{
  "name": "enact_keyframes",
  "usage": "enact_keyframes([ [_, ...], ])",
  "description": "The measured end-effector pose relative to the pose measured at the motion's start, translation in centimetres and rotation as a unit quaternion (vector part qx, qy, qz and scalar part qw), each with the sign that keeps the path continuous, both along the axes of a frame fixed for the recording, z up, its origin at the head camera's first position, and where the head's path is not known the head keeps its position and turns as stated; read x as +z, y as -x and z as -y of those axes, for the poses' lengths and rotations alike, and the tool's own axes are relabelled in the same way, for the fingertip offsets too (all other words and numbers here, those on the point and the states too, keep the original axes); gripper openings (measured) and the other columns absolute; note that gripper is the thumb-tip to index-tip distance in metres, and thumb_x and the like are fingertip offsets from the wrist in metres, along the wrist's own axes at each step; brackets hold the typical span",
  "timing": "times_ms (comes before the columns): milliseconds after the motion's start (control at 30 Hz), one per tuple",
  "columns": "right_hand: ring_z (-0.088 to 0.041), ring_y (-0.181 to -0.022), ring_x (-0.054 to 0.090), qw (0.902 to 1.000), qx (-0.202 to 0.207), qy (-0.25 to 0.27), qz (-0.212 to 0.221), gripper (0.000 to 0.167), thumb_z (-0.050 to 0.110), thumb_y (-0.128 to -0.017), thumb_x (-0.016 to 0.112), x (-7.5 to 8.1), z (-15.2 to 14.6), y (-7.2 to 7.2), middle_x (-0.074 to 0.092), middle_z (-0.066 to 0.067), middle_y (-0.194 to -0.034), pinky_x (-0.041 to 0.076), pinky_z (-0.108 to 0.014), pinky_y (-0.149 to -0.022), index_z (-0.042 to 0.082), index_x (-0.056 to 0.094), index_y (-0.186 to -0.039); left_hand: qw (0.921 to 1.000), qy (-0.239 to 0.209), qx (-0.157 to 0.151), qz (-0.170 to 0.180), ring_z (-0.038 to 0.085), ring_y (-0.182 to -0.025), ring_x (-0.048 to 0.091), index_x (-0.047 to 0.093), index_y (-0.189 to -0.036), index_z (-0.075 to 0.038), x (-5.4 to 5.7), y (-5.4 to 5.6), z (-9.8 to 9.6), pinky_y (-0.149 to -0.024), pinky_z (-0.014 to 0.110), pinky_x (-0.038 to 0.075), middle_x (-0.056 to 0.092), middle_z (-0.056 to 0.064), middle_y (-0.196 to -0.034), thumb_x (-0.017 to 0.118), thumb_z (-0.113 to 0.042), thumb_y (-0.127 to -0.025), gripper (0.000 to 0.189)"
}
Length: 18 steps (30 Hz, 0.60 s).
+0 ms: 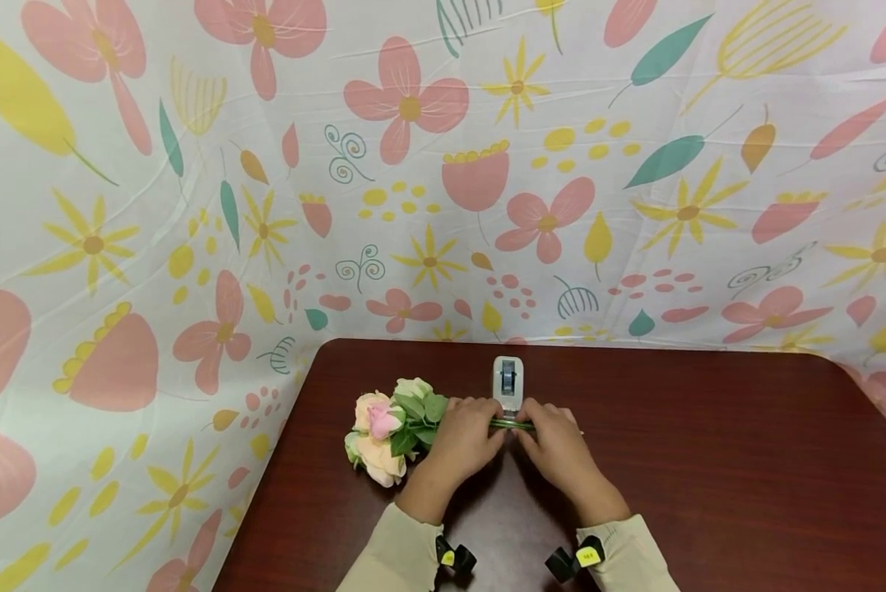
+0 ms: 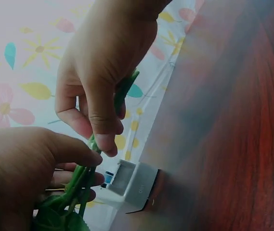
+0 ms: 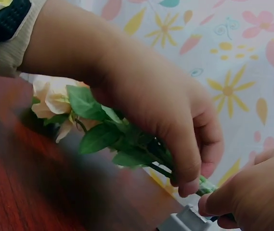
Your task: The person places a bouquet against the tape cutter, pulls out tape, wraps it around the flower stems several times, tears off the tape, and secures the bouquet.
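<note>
A bunch of artificial-looking roses point(image 1: 379, 423), cream and pink with green leaves, lies sideways with its blooms to the left. My left hand point(image 1: 465, 437) grips its green stems point(image 2: 83, 185) just below the leaves. Farther along, the thumb and fingers of my right hand point(image 1: 558, 446) pinch the stems towards their cut ends. Between the two hands, a shiny clear patch point(image 3: 205, 185) shows on the stems in the right wrist view. Right behind the stems stands a pale tape dispenser point(image 1: 519, 395), its toothed cutting edge point(image 2: 116, 172) facing the hands.
The dark reddish-brown table point(image 1: 709, 460) extends to both sides and towards the front. A white cloth with printed flowers point(image 1: 428, 189) hangs behind the table and along its left. Black straps point(image 1: 577, 559) sit on both wrists over beige sleeves point(image 1: 628, 555).
</note>
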State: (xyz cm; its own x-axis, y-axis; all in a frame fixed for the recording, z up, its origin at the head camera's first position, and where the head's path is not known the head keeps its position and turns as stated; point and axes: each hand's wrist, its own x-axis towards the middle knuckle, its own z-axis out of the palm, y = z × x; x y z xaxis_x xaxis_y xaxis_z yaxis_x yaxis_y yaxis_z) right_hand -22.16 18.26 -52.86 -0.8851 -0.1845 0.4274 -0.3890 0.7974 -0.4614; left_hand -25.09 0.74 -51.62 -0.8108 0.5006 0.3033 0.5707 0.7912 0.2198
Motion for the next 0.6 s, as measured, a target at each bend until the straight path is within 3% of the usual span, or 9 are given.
enact_keyframes([
  [267, -0.021, -0.082, 0.062, 0.9998, -0.012, -0.005, -0.012, 0.028, 0.006, -0.080, 0.084, -0.61, 0.43, 0.19, 0.071, 0.000, -0.085, 0.044, -0.046, -0.086, 0.015, 0.061, -0.093, 0.9996, 0.019, 0.009, -0.018, 0.014, -0.101, 0.066, 0.075, -0.109, -0.024, 0.53, -0.34, 0.23, -0.093, 0.038, 0.044, 0.075, -0.009, -0.107, 0.069, -0.035, -0.096, 0.018],
  [600, -0.023, -0.083, 0.062, 0.9995, -0.027, -0.005, -0.013, 0.029, 0.005, -0.079, 0.084, -0.85, 0.75, 0.21, 0.070, -0.002, -0.086, 0.046, -0.048, -0.086, 0.012, 0.060, -0.093, 0.9984, 0.004, 0.014, -0.055, 0.013, -0.090, 0.067, 0.076, -0.100, -0.026, 0.15, -0.27, 0.29, -0.083, 0.033, 0.041, 0.075, -0.010, -0.100, 0.079, -0.027, -0.088, 0.013],
])
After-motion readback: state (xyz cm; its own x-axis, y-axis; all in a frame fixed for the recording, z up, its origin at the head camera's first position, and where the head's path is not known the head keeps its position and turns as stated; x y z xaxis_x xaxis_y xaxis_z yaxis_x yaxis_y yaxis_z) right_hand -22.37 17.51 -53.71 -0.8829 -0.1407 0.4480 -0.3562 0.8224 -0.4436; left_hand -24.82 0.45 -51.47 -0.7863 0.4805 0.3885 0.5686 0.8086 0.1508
